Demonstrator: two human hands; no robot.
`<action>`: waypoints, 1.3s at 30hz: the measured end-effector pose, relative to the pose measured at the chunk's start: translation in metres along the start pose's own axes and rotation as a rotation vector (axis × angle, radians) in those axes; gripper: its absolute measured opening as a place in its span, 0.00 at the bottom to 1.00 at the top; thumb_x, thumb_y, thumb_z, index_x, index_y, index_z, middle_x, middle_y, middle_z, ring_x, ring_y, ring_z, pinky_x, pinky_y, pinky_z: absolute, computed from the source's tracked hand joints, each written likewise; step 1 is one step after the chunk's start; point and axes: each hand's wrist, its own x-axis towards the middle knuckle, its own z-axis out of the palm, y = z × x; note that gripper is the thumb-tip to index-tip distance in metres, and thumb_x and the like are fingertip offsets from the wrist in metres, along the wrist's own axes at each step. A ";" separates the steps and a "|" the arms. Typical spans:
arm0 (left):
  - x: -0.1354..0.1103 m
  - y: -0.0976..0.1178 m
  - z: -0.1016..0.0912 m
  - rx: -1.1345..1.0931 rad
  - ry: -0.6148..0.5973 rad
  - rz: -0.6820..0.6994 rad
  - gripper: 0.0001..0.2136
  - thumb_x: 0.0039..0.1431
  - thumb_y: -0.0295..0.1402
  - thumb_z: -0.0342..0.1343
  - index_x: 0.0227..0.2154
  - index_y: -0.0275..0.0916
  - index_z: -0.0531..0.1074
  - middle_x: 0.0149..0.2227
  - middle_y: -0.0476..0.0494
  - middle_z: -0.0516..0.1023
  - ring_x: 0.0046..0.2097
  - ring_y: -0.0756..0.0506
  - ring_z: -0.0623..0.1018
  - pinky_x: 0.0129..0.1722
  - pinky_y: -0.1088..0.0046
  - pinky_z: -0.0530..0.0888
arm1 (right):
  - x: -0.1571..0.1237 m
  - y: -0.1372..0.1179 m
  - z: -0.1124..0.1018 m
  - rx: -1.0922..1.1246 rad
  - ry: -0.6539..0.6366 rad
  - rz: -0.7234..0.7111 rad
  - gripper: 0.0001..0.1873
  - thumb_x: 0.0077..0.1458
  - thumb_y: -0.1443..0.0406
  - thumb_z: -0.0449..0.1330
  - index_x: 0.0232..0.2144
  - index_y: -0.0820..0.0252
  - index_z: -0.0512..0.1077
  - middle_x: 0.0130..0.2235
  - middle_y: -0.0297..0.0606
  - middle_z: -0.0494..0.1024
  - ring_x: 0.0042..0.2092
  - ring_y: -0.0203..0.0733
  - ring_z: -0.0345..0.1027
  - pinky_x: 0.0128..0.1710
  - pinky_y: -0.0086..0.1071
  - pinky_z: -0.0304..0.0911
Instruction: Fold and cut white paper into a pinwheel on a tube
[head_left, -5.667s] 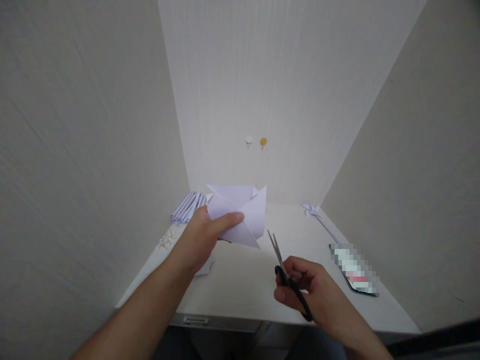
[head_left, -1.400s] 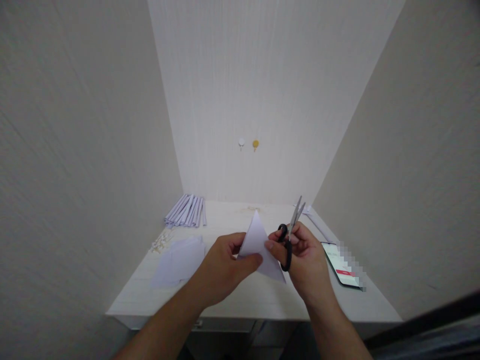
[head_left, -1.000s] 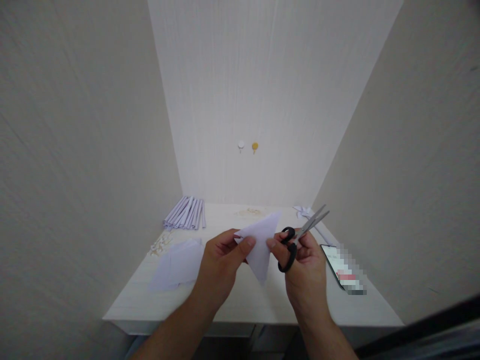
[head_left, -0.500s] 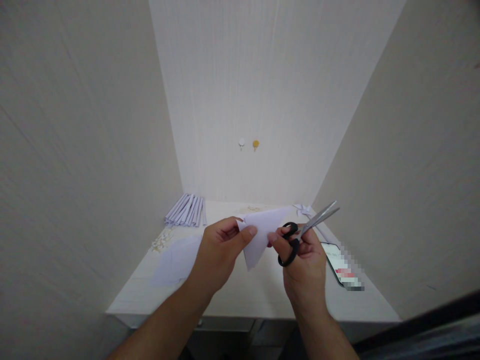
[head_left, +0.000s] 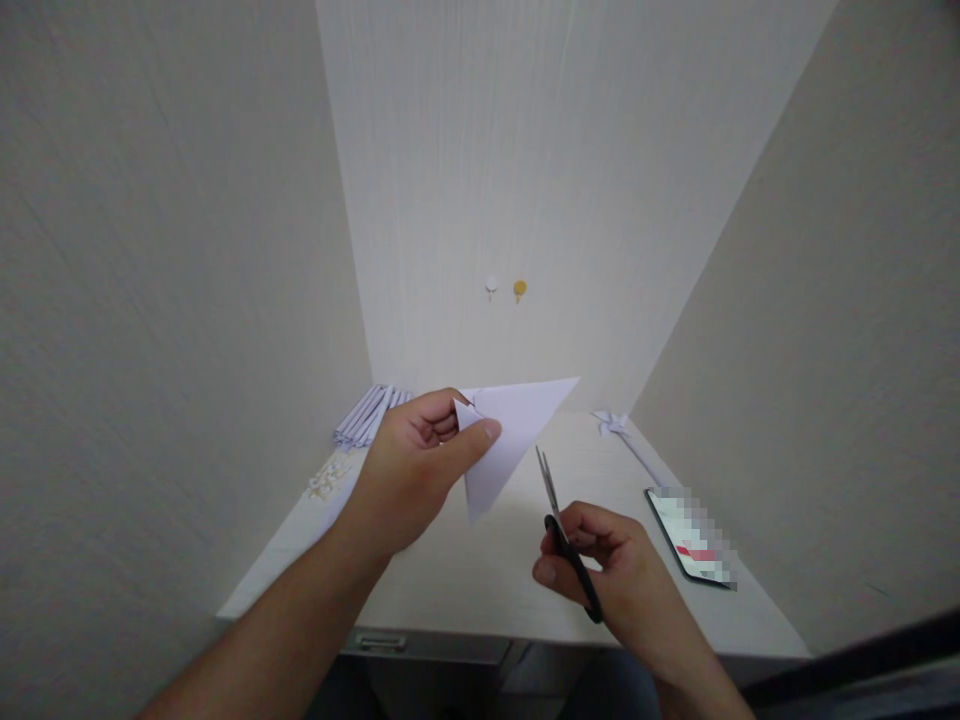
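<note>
A white sheet of paper [head_left: 517,415], folded into a triangle, is pinched between the thumb and fingers of my left hand [head_left: 416,460] above the table. The fold has a small cut or notch near its upper left, beside my thumb. My right hand [head_left: 611,565] is closed around the black handles of a pair of scissors [head_left: 559,515], held lower and to the right. The blades are slightly apart, point up and away from me, and do not touch the paper.
Rolled paper sticks [head_left: 369,415] lie at the back left, with small white-and-gold bits [head_left: 328,480] before them. A paper pinwheel on a stick [head_left: 616,424] lies back right, near a phone [head_left: 686,540]. Two hooks [head_left: 520,289] are on the back wall. Walls enclose the table [head_left: 450,600].
My right hand has let go of the paper and moved down. The scissors have swung from pointing right to pointing away. My left hand has shifted left and up with the paper.
</note>
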 end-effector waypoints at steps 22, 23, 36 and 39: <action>-0.005 0.003 0.001 -0.002 -0.035 -0.051 0.06 0.50 0.34 0.68 0.29 0.37 0.80 0.25 0.48 0.79 0.25 0.51 0.74 0.22 0.79 0.67 | -0.005 -0.007 -0.001 -0.113 -0.030 0.022 0.19 0.41 0.58 0.74 0.18 0.59 0.69 0.22 0.31 0.73 0.26 0.36 0.62 0.27 0.29 0.57; -0.006 0.002 0.001 0.009 -0.054 -0.065 0.07 0.50 0.35 0.68 0.30 0.38 0.81 0.26 0.47 0.80 0.25 0.50 0.74 0.23 0.78 0.68 | -0.005 -0.007 -0.001 -0.108 -0.029 0.024 0.19 0.41 0.58 0.74 0.18 0.59 0.68 0.22 0.31 0.73 0.26 0.36 0.61 0.27 0.30 0.57; -0.009 0.002 -0.001 0.138 -0.098 -0.054 0.08 0.55 0.37 0.66 0.28 0.37 0.80 0.22 0.50 0.76 0.22 0.52 0.68 0.20 0.79 0.62 | -0.004 -0.013 0.001 -0.138 -0.036 0.013 0.17 0.40 0.59 0.73 0.18 0.59 0.69 0.21 0.29 0.71 0.25 0.35 0.59 0.26 0.29 0.54; -0.009 0.003 -0.001 0.133 -0.105 -0.059 0.08 0.55 0.36 0.65 0.29 0.37 0.79 0.23 0.50 0.76 0.23 0.53 0.68 0.20 0.80 0.62 | -0.003 -0.017 0.002 -0.153 -0.038 0.028 0.17 0.39 0.60 0.73 0.17 0.59 0.69 0.21 0.29 0.70 0.26 0.35 0.59 0.27 0.29 0.55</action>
